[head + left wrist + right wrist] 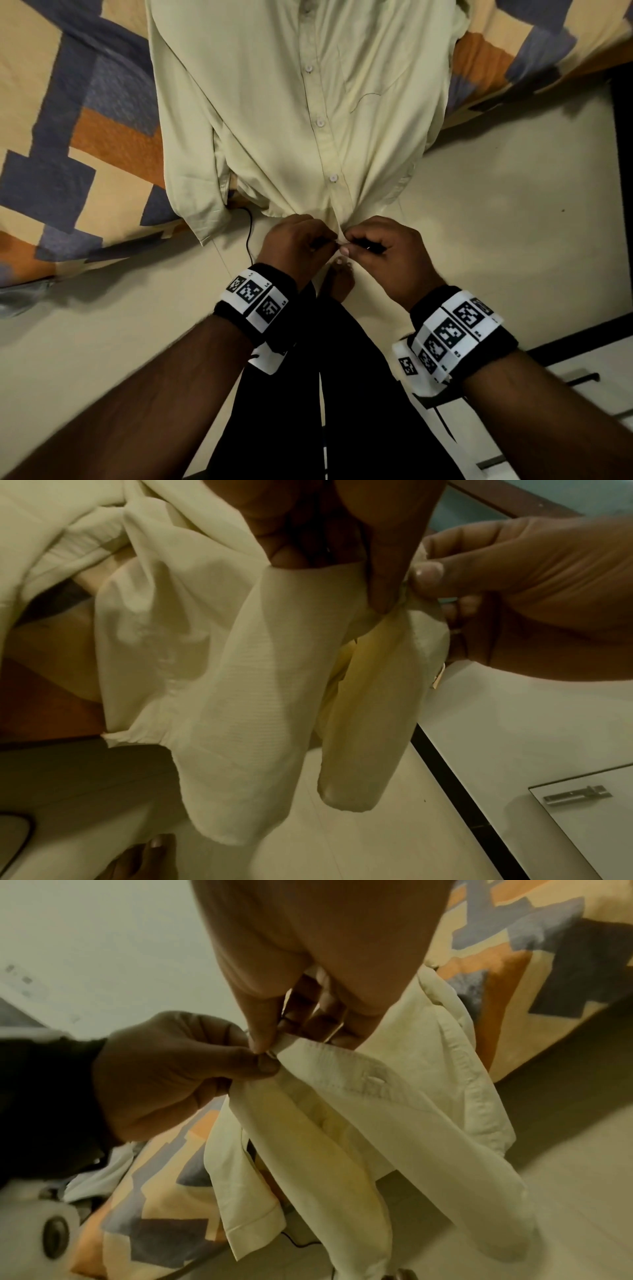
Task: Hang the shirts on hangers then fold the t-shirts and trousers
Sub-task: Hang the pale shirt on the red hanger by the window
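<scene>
at the edge of the bed [85, 144], the pale green shirt [274, 113] is lying buttoned, its hem hanging over the floor [496, 205]. the left hand [294, 241] and right hand [383, 250] are both pinching the bottom of the shirt placket, each grip clamped on the fabric, thumbs touching.

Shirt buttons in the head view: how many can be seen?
3, on the shirt placket: upper, middle, lower. Others may be hidden near the collar and hands.
</scene>
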The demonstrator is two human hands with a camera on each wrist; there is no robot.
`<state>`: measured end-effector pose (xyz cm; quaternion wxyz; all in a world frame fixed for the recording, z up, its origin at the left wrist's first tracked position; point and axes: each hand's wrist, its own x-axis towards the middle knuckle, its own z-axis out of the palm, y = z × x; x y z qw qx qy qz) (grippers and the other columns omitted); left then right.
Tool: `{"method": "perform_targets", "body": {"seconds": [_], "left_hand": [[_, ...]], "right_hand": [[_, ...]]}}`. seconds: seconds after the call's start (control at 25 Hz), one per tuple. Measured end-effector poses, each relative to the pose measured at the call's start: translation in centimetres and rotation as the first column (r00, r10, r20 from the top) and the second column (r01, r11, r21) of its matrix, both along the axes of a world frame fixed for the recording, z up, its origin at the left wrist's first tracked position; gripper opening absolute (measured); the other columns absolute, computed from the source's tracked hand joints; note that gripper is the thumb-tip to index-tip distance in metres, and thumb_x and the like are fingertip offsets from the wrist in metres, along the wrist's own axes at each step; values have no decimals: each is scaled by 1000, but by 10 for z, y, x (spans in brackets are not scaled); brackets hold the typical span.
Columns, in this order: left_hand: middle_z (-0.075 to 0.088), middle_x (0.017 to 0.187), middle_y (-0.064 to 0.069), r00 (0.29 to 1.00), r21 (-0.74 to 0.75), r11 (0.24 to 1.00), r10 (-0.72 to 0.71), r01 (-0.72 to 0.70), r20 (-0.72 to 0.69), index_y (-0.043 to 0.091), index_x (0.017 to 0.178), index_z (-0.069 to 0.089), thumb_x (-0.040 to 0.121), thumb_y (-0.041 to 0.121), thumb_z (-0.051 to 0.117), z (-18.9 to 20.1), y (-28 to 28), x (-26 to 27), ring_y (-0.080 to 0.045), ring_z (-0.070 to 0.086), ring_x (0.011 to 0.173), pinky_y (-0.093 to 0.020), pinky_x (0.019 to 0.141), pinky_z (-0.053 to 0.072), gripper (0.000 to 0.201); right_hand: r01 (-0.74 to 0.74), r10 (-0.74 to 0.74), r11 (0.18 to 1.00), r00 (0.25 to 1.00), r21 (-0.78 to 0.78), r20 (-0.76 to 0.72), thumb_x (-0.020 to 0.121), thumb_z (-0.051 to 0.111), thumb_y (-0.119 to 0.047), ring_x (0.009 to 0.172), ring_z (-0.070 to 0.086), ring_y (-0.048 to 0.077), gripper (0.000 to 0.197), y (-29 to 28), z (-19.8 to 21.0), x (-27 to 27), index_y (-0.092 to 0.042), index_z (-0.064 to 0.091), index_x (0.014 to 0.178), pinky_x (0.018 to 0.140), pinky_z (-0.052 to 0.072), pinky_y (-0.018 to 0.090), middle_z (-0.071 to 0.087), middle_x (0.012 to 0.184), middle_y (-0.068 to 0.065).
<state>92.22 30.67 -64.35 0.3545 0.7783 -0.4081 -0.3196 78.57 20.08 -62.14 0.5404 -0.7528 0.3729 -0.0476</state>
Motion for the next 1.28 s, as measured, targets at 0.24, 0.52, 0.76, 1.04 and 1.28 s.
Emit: {"method": "perform_targets", "body": {"seconds": [0.24,0.52,0.76,1.04,1.28], "left_hand": [[60,57,-2,994,30,997,-78,76,73,12,67,72,69,22,74,5,-9,11,-17,56,54,-24,47,43,11],[68,81,-17,971,278,930,-228,239,-74,4,85,73,86,25,67,11,-25,40,-34,63,79,-34,68,43,22],[64,70,-4,989,319,944,-43,86,-140,13,103,69,83,26,70,-3,-23,43,-21,61,68,-29,66,44,24],[54,71,4,996,256,964,-52,69,-75,20,123,63,85,27,66,-1,-47,38,-14,52,68,-17,64,33,39],[67,91,-11,989,380,913,-139,149,-55,6,104,64,89,26,58,-3,-64,37,-32,60,87,-37,75,44,26]], "right_hand": [[-188,188,921,982,-341,-33,86,61,-25,80,67,17,21,-8,3,8,-12,75,95,63,55,33,70,95,0],[-371,400,733,913,-570,-78,90,55,-22,69,71,26,24,-22,-6,32,-12,76,96,51,55,35,75,90,6],[-445,471,757,879,-478,-73,90,52,-17,70,70,30,26,-35,-34,46,-7,73,103,58,55,38,74,88,11],[-452,428,853,892,-263,-146,89,49,-13,80,56,25,19,-57,-32,50,-3,62,98,67,41,31,66,90,12],[-348,296,926,909,-144,-293,89,45,-8,81,59,35,20,-58,-28,58,-2,56,105,67,40,32,64,93,15]]}}
